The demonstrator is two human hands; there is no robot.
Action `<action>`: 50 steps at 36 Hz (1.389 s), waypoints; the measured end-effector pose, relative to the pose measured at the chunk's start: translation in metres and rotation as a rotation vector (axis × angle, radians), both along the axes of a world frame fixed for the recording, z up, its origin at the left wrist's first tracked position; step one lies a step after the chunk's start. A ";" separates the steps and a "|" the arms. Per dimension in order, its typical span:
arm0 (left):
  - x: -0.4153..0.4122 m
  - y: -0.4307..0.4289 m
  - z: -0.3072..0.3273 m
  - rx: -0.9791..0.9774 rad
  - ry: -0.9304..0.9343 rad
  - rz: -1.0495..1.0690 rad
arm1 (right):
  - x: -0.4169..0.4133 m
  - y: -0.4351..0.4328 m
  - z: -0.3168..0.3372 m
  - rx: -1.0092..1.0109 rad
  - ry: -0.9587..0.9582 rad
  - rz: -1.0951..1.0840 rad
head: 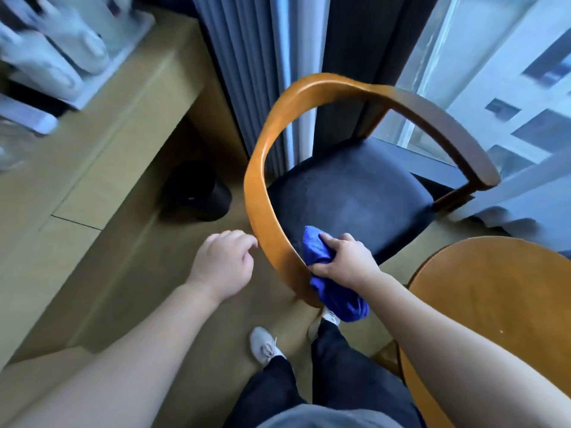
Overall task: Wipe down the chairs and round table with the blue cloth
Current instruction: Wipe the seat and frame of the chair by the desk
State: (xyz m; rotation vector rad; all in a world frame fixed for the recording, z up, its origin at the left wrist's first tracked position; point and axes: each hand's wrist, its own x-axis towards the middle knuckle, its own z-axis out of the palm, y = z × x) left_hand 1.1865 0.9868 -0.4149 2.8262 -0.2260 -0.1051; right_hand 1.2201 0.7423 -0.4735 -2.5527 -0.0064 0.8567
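Observation:
A wooden chair (262, 168) with a curved orange-brown backrest and a dark blue seat stands in the middle of the view. My right hand (346, 261) grips a bunched blue cloth (318, 251) and holds it against the inner side of the backrest near its lower end. Part of the cloth hangs down below my wrist. My left hand (224, 261) hovers just left of the backrest with loosely curled fingers, holding nothing. The round wooden table (500, 291) fills the lower right, under my right forearm.
A black round bin (197, 193) stands on the floor left of the chair. A light wooden counter (102, 118) with white items runs along the left. Grey curtains and a window are behind the chair. My feet in white shoes stand below the chair.

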 end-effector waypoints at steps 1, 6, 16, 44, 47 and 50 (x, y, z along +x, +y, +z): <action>-0.008 0.004 0.001 -0.002 -0.002 0.007 | -0.007 0.008 0.004 -0.001 -0.027 0.042; -0.038 0.018 -0.003 -0.002 -0.003 0.021 | -0.033 0.039 0.001 -0.013 -0.126 0.277; -0.075 0.014 -0.019 -0.034 0.082 0.093 | -0.033 0.031 -0.034 -0.026 -0.099 0.416; -0.050 -0.001 -0.039 -0.078 0.176 0.204 | -0.044 0.069 -0.040 -0.253 -0.183 0.256; -0.047 0.006 -0.041 -0.077 0.170 0.203 | -0.051 0.071 -0.053 -0.287 0.020 0.195; -0.043 0.015 -0.043 -0.075 0.164 0.204 | -0.046 0.071 -0.060 -0.302 -0.023 0.199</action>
